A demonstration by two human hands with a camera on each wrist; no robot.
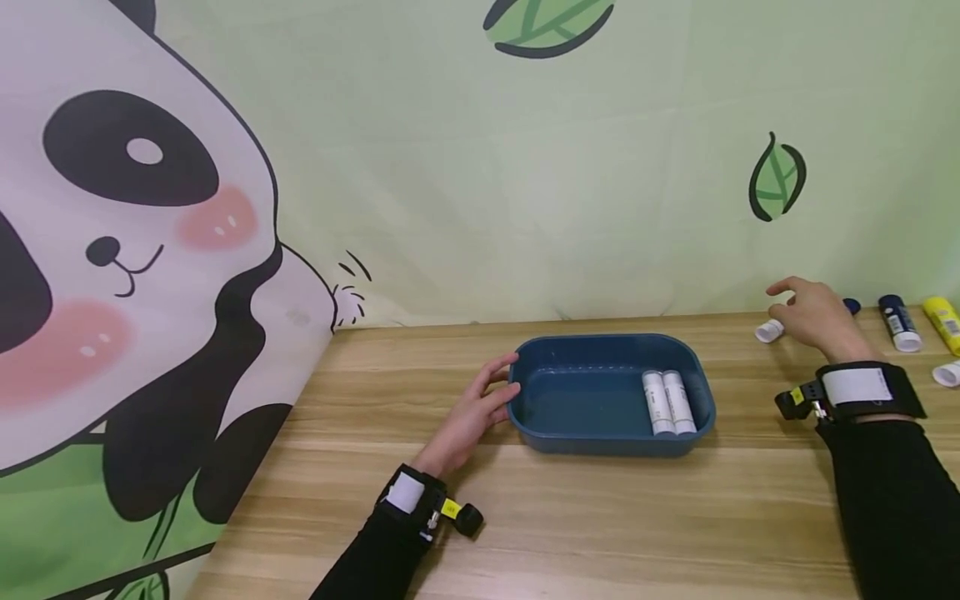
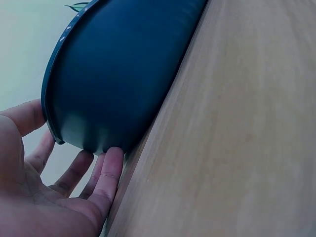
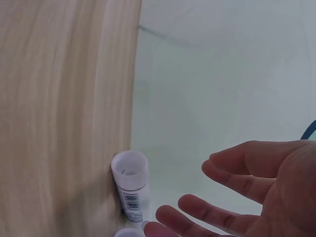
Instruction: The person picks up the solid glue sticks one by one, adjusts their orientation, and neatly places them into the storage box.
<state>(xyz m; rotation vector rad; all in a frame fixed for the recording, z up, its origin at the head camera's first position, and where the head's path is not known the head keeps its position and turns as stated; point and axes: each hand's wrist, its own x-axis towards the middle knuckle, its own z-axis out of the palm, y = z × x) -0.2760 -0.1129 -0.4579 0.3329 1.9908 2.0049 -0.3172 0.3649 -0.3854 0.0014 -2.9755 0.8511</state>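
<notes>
A dark blue plastic tray point(image 1: 585, 446) stands on the wooden table. Two white glue sticks point(image 1: 657, 404) lie side by side in its right end. My left hand point(image 1: 472, 412) rests its fingertips against the tray's left end, fingers spread along the wall below the rim point(image 2: 52, 94). Over at the back right, my right hand point(image 1: 813, 317) hovers above the table with loosely bent fingers and nothing between them. Beneath it lies a white glue stick point(image 3: 132, 190) with a barcode, partly hidden by the hand in the head view. A dark blue cap point(image 1: 852, 306) peeks out behind that hand.
Right of my right hand lie a dark blue glue stick point(image 1: 898, 321), a yellow one point(image 1: 942, 323) and another white end point(image 1: 947, 374) at the frame edge. A green cloth backdrop point(image 1: 450, 167) with a panda print rises along the table's back edge.
</notes>
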